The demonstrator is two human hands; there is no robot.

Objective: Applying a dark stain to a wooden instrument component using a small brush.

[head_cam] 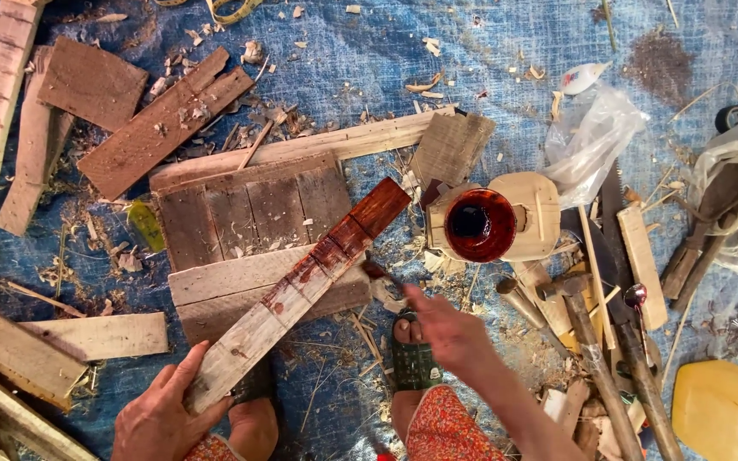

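Plank lies slanted across stacked boards, near end clenched in the left hand for steadiness while the right hand grips a brush near the stain pot.

A long pale wooden slat lay diagonally across the stack of weathered boards, its far end raised toward the open tub of dark red stain. Glossy red-brown stain covered the far third; the near part was bare. A small brush touched its edge.
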